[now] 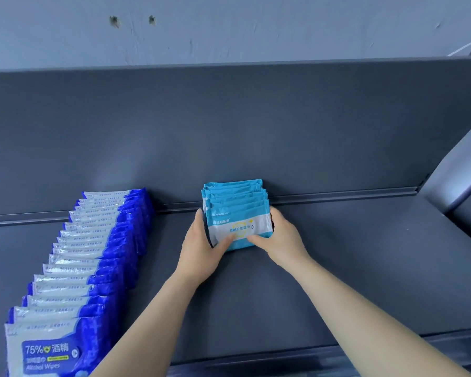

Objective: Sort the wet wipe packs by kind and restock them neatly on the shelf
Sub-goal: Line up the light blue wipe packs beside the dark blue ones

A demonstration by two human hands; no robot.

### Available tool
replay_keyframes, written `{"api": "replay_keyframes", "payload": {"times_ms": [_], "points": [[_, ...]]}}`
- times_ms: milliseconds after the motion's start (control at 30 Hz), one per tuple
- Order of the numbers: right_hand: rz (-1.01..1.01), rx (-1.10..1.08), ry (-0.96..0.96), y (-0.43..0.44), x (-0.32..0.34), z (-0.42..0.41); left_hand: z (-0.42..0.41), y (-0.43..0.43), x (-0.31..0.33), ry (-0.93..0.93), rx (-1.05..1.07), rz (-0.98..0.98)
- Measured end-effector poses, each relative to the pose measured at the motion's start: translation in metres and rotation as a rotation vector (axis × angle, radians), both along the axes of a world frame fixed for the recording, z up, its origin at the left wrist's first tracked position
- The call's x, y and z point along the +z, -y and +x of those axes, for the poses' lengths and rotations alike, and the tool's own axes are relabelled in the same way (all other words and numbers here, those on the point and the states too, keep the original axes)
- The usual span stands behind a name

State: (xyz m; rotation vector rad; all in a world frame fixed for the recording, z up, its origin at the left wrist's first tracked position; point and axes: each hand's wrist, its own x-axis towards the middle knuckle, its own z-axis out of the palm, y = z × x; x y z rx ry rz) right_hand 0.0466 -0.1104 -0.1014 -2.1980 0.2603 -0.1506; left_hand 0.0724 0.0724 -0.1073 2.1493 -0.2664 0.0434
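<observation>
Grey painted wall (pixel 256 28) fills the top of the view, marked with two small dark holes near its upper left. Below it stands a dark grey shelf (pixel 337 268) with a tall back panel (pixel 229 126) of the same colour and a sloped side piece at the far right.

On the left part of the shelf, a long row of alcohol packs (pixel 93 254) runs from the front edge back to the panel. They are dark blue and silver, standing on edge one behind another and leaning slightly, faces forward. The nearest one reads "75%" and "Alcohol Wipes".

Near the middle of the shelf, well apart from that row, a short row of light-blue packs (pixel 237 210) stands on edge, with its rearmost pack against the back panel. The front pack shows a white band with a yellow ring and blue print.

A person's two bare arms reach in from the bottom edge. The left hand (pixel 199 246) grips the left side of the light-blue packs, thumb across the front pack's lower face. The right hand (pixel 280 238) grips the right side the same way, thumb on the front. Both hands squeeze the row between them.
</observation>
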Motion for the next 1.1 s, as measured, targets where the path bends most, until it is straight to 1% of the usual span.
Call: {"api": "replay_keyframes", "payload": {"times_ms": [67,167,300,400,467,533,633,733,800,867,967,1100], "points": [[-0.030,0.027,0.003,-0.001,0.001,0.002,0.005,-0.001,0.003,-0.027,-0.045,0.002],[-0.060,0.022,0.019,0.000,-0.004,0.003,0.012,-0.003,0.005,-0.025,-0.044,0.067],[-0.128,0.000,0.027,-0.001,-0.007,0.001,0.015,-0.008,0.002,-0.028,-0.006,0.092],[-0.200,-0.009,0.006,-0.002,-0.003,-0.005,0.010,-0.006,0.000,0.004,0.034,0.114],[-0.247,-0.020,-0.013,-0.002,0.003,-0.013,0.003,-0.003,0.001,0.035,0.072,0.158],[-0.316,-0.026,-0.018,-0.002,0.011,-0.025,-0.003,-0.002,0.006,0.087,0.119,0.253],[-0.441,-0.044,-0.025,-0.005,0.025,-0.050,-0.013,-0.003,0.018,0.276,0.124,0.362],[-0.546,-0.107,-0.025,-0.016,0.039,-0.081,-0.029,-0.006,0.029,0.456,0.024,0.441],[-0.596,-0.173,-0.015,-0.029,0.046,-0.106,-0.046,-0.009,0.033,0.565,-0.081,0.479],[-0.611,-0.247,0.002,-0.044,0.050,-0.135,-0.067,-0.015,0.036,0.634,-0.215,0.491],[-0.637,-0.361,0.012,-0.070,0.052,-0.191,-0.105,-0.023,0.035,0.669,-0.426,0.468],[-0.708,-0.563,0.007,-0.100,0.050,-0.286,-0.172,-0.028,0.029,0.674,-0.719,0.423]]}}
